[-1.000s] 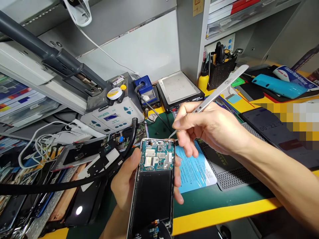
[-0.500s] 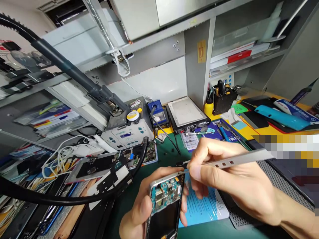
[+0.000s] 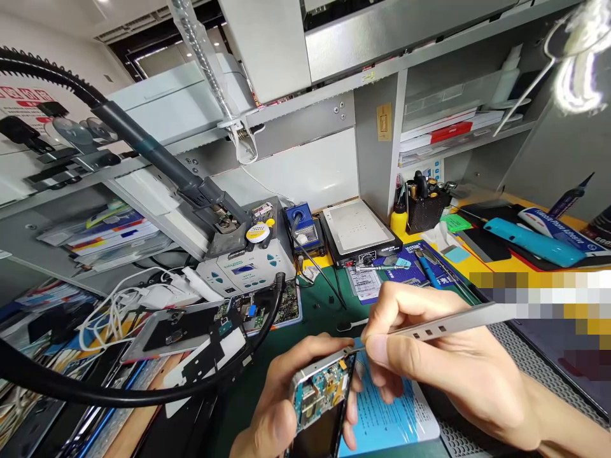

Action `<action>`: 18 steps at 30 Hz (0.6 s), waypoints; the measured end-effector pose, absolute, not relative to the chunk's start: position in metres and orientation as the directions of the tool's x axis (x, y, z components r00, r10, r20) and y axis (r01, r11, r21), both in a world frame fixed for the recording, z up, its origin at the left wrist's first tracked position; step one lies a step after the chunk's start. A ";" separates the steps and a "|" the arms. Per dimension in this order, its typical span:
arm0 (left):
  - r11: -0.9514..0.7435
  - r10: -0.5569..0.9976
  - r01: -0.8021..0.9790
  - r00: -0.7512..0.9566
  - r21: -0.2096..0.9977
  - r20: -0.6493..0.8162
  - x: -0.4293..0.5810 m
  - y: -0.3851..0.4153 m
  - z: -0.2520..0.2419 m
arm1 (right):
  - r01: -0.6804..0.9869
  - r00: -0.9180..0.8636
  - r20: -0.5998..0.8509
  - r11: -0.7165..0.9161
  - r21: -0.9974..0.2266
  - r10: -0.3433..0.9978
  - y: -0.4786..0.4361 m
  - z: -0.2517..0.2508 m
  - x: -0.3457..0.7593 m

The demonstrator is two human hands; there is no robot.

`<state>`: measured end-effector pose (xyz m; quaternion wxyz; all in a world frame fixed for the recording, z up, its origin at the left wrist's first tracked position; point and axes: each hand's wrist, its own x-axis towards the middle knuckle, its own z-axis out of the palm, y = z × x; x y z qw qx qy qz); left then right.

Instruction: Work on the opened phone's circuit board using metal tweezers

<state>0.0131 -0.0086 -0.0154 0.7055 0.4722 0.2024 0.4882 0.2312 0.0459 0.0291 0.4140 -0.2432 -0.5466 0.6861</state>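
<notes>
My left hand (image 3: 277, 401) is wrapped round an opened smartphone (image 3: 319, 427), tilted up with its top edge away from me. The phone's blue-green circuit board (image 3: 310, 404) shows in the upper part, above a dark lower section. Between the thumb and fingers of my right hand (image 3: 449, 369) is a slim grey metal tool (image 3: 458, 323) with small square holes in its flat handle. Its thin tip meets the phone's top right corner; whether it touches the frame or a part inside is too small to tell. A blue printed sheet (image 3: 389, 416) lies underneath.
A thick black hose (image 3: 143, 397) crosses the left side from the grey hot-air station (image 3: 243, 270). Behind my hands are a flat heating plate (image 3: 358, 226) and a small blue unit (image 3: 303, 226). Opened devices (image 3: 179, 331) crowd the left; a perforated grey mat (image 3: 468, 407) lies right.
The phone has tilted and sits slightly lower in view, still in my left hand. The tool tip stays at its top right corner. The whole view has shifted upward a little.
</notes>
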 end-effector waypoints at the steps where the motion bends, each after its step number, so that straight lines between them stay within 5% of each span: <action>1: 0.084 0.877 -0.489 0.451 0.868 0.169 0.013 -0.008 -0.014 | -0.305 -0.543 0.116 -0.067 -0.950 0.831 0.046 0.029 0.231; 18: 0.147 0.864 -0.518 0.482 0.842 0.146 0.010 -0.010 -0.015 | -0.330 -0.582 0.103 -0.119 -0.936 0.807 0.049 0.030 0.233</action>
